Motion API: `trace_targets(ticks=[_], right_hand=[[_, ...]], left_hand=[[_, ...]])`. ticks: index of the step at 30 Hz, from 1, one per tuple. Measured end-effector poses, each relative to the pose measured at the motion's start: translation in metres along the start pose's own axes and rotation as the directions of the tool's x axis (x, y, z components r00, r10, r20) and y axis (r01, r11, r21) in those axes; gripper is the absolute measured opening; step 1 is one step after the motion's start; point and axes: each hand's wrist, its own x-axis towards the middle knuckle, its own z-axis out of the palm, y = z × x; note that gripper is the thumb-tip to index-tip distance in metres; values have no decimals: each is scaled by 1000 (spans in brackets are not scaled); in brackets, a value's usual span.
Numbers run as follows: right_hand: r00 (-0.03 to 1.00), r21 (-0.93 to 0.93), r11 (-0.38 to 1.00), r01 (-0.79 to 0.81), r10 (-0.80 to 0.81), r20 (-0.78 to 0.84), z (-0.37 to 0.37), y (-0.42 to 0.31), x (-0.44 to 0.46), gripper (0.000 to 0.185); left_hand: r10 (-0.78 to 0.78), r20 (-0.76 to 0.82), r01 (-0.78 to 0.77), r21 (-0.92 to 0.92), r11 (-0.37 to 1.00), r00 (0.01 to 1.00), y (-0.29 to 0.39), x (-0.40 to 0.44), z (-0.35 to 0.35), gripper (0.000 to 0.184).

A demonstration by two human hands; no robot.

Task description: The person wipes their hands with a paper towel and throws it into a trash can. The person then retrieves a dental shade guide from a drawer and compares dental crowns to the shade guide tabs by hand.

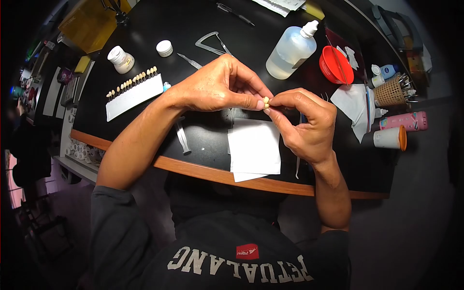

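My left hand (221, 86) and my right hand (305, 120) meet above the table, fingertips pinched together. Between them are small yellowish, tooth-coloured pieces that look like dental crowns (266, 102). Each hand appears to grip one, though the fingertips partly cover them. Below my hands lie white paper sheets (254, 150). Left of my left wrist rests a white tooth shade guide (134, 98) with a row of tooth-shaped tabs. A metal caliper (207, 42) lies beyond my left hand, and a thin metal instrument (297, 169) is under my right wrist.
A large clear bottle (290, 52) and a red bowl (333, 67) stand at the back right. White jars (121, 60) are at the left. Tissue (353, 106), a wicker basket (388, 92) and a pink bottle (403, 121) line the right side. The wooden table edge (198, 175) runs before me.
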Motion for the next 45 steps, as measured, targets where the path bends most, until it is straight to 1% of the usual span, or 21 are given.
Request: trace_targets(ticks=[4,10,13,16,18,22,24,27,30,33,36,40,43,45], right_hand=[[1000,-12,1000,6,-6,18,0,-1,0,15],[997,8,998,-70,70,21,0,-1,-1,14],[992,-55,993,-105,108,69,-3,1,-2,11],[983,-99,989,-114,127,135,-5,2,-3,8],[975,-163,982,-97,127,182,-6,4,-4,9],[963,-225,970,-94,146,227,-6,5,-5,10],[960,-214,972,-94,145,238,-5,6,-7,10],[955,-212,973,-93,147,257,-3,7,-7,9],[951,-223,970,-100,159,265,-4,7,-7,8],[947,-240,965,-103,169,273,-4,9,-8,8],[943,-258,961,-99,173,283,-5,9,-9,8],[936,-280,955,-93,180,303,-7,5,-8,9],[935,-295,952,-76,171,311,-7,4,-7,10],[940,-286,955,-76,165,300,-6,4,-7,9]], left_hand=[[11,11,-11,-11,1000,1000,-3,1,-1,24],[40,9,-40,37,999,999,-3,2,-4,24],[27,10,-27,30,999,1000,-3,2,-4,24],[2,15,-2,29,1000,1000,-2,1,-5,24],[-3,20,2,27,1000,1000,-2,1,-6,25],[-25,39,27,-60,998,999,-3,1,-7,26],[-30,43,36,-123,992,999,-3,1,-7,25],[-64,40,69,-144,987,997,-2,1,-8,25],[-99,58,109,-207,972,993,-2,0,-8,25],[-128,51,136,-195,971,990,1,-1,-6,24],[-116,30,119,-215,969,993,-1,-1,-6,22],[-59,-40,55,-89,994,997,-2,-1,-6,23],[-21,-47,16,-96,995,999,-1,-2,-6,22],[-25,-55,21,-76,997,998,0,-3,-6,21]])
